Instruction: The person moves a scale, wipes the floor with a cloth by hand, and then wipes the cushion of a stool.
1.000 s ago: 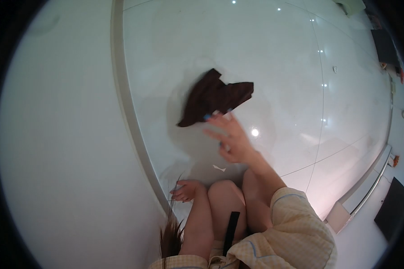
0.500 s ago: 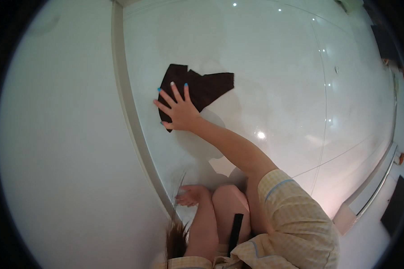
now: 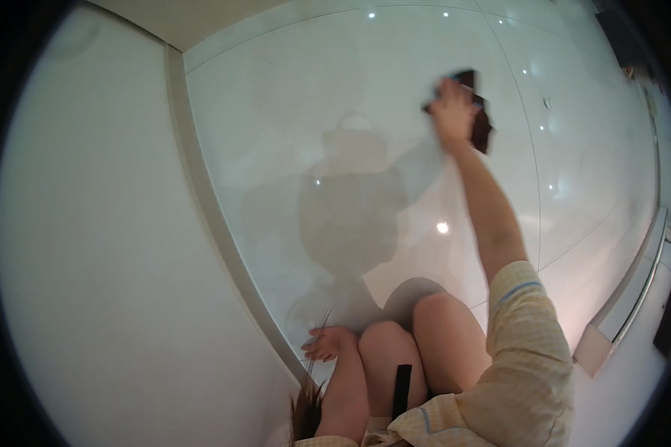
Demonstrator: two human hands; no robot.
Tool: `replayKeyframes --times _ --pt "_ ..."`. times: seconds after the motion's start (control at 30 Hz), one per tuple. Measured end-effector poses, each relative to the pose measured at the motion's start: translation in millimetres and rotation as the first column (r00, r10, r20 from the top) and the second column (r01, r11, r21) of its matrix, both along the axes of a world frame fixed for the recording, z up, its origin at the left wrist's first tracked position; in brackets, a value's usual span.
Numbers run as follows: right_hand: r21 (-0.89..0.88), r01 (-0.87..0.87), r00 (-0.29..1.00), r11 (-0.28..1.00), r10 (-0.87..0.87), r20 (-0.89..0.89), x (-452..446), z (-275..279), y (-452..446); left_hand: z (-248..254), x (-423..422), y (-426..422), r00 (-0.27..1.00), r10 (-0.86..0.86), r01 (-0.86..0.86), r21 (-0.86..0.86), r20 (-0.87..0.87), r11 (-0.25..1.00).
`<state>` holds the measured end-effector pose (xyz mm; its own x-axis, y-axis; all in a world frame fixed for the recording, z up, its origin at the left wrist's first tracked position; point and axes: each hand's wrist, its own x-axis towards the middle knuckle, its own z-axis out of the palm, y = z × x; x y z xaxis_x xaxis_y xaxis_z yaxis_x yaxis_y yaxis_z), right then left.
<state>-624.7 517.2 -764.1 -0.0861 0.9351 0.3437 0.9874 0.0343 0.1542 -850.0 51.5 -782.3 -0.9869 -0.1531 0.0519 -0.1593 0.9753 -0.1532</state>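
Note:
My right hand (image 3: pixel 452 115) is stretched far forward, palm down on a dark brown cloth (image 3: pixel 482 132) on the shiny pale floor. Motion blurs the hand, but its fingers look extended over the cloth rather than wrapped round it. Parts of the cloth stick out above, left and right of the hand; the rest is covered. Beside my knees, close to the base of the white panel, my left hand (image 3: pixel 324 344) rests low with its fingers apart and nothing in it.
A tall white panel (image 3: pixel 112 223) with a beige edge strip (image 3: pixel 209 179) runs along the left. Glossy floor tiles (image 3: pixel 335 89) reflect several lights and my shadow. On the right stand a low ledge with a metal rail (image 3: pixel 634 287) and dark objects. A black strap (image 3: pixel 402 389) hangs over my lap.
My right hand has swept the cloth from near the left panel to the far right, and the cloth has bunched up. My left hand stays by the panel. The view has shifted slightly.

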Motion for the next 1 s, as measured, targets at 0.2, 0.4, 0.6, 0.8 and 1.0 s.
replayKeyframes --times 0.2,0.4,0.6,0.8,1.0 --pt "-0.377 0.517 0.652 0.768 -0.639 -0.409 188.5 58.2 -41.1 11.0 -0.1 8.2 0.997 0.067 -0.067 -0.021 -0.039 0.997" --pt "0.198 -0.097 0.698 0.975 0.209 -0.685 42.5 117.1 -90.5 10.5 1.0 5.4 0.99 0.13 -0.132 -0.034 -0.061 0.991" --pt "-0.061 -0.953 0.222 0.296 0.55 -0.805 -173.5 76.2 -204.5 15.5 -0.3 9.3 0.982 0.173 -0.176 -0.031 -0.072 0.984" --pt "-0.212 -0.827 0.509 0.52 0.534 -0.676 -319.5 69.2 -197.9 37.7 0.8 33.7 0.976 0.208 -0.212 -0.06 -0.069 0.975" --pt "-0.167 -0.725 0.63 0.668 0.546 -0.552 -381.7 58.1 -116.5 17.6 -1.4 27.8 0.975 0.215 -0.22 -0.095 -0.053 0.971"
